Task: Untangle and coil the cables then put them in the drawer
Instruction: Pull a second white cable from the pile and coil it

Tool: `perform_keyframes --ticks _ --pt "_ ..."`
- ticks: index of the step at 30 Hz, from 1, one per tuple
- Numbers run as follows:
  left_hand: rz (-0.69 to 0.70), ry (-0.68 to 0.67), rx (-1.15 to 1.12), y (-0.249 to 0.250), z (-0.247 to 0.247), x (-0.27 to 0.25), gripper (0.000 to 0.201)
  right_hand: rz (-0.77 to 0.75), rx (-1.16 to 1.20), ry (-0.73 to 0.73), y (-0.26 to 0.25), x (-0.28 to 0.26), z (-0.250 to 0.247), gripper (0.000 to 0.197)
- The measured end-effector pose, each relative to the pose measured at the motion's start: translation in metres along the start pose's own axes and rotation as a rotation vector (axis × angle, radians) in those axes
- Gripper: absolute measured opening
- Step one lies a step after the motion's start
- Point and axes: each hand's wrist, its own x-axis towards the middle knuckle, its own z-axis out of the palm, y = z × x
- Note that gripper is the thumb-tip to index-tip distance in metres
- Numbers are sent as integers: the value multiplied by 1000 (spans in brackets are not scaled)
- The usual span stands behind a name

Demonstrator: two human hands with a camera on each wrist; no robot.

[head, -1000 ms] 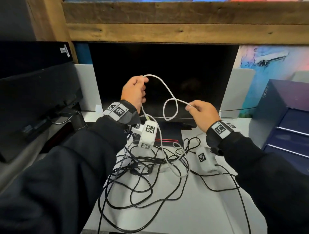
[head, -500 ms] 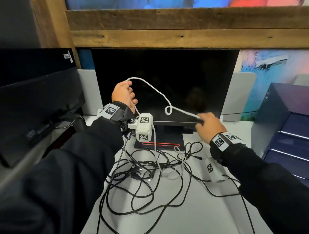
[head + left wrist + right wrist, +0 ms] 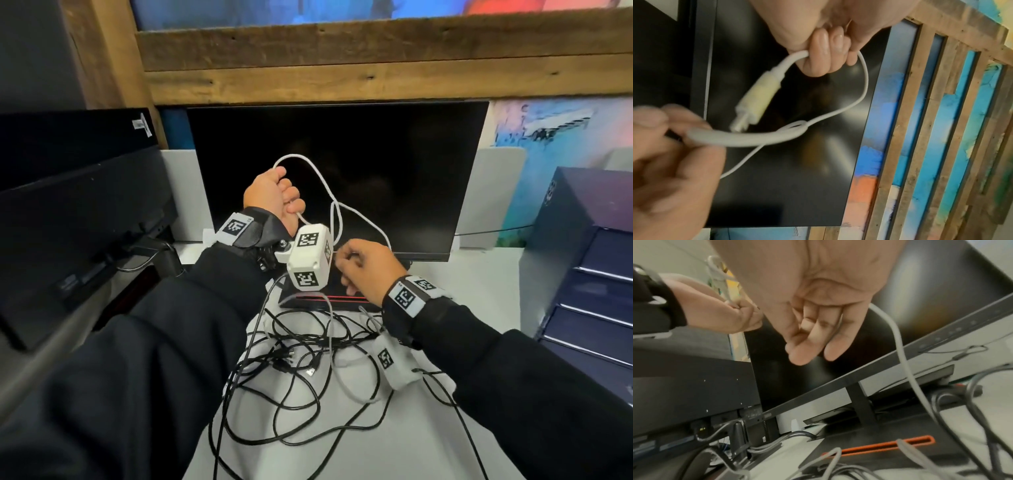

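A white cable (image 3: 310, 164) arcs in front of the monitor between my two hands. My left hand (image 3: 270, 197) is raised and grips it in a fist; in the left wrist view its fingers (image 3: 824, 48) curl round the white cable (image 3: 863, 91), and a connector end (image 3: 756, 100) hangs from the fist. My right hand (image 3: 364, 263) sits lower, close beside the left wrist, and pinches the cable; the right hand (image 3: 663, 146) shows blurred there. A small loop sits in the cable between the hands. Black cables (image 3: 308, 363) lie tangled on the white desk (image 3: 411, 445) under my arms.
A dark monitor (image 3: 376, 154) stands straight ahead, its base with a red stripe (image 3: 329, 297) behind the tangle. A second black monitor (image 3: 68, 205) fills the left side. A blue drawer unit (image 3: 582, 267) stands at the right with its drawers closed.
My right hand has moved left and closer to the left hand. The white cable, stretched before, now hangs slack with a longer loop.
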Motion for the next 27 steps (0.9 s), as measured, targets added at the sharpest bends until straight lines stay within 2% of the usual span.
perform_keyframes --ticks 3,5,7,8,10,11,13,15,19,21,24,26,27 --pt "42 -24 72 2 0 -5 14 -120 -139 215 6 0 -8 12" --pt "113 -41 192 -1 -5 -8 13 -182 32 366 1 -1 -16 6" --pt "182 -113 368 -9 -14 -12 15 -241 185 438 -6 -3 -21 17" --pt "192 -175 452 -15 -19 -17 16 -259 192 429 -7 -3 -20 29" --pt "170 -304 580 -29 -29 -29 20 -268 139 313 -9 -7 -15 49" --pt "151 -349 617 -36 -36 -35 22 -260 140 236 -8 -10 -11 51" --pt "124 -376 624 -48 -49 -43 23 -191 226 102 -5 -17 -6 33" --pt "107 -327 577 -52 -65 -46 24 -129 239 -3 0 -30 -6 13" --pt "59 -181 389 -43 -100 -41 21 -166 -194 -156 36 -55 -11 40" --pt "49 -119 348 -40 -116 -37 19 -120 -243 -200 50 -65 -12 44" --pt "36 -58 367 -45 -135 -40 19 -119 -272 -202 63 -74 -11 33" --pt "23 -61 398 -55 -140 -48 19 -133 -332 -154 68 -76 -11 23" --pt "13 -84 420 -60 -140 -54 19 -142 -394 -103 70 -76 -10 25"
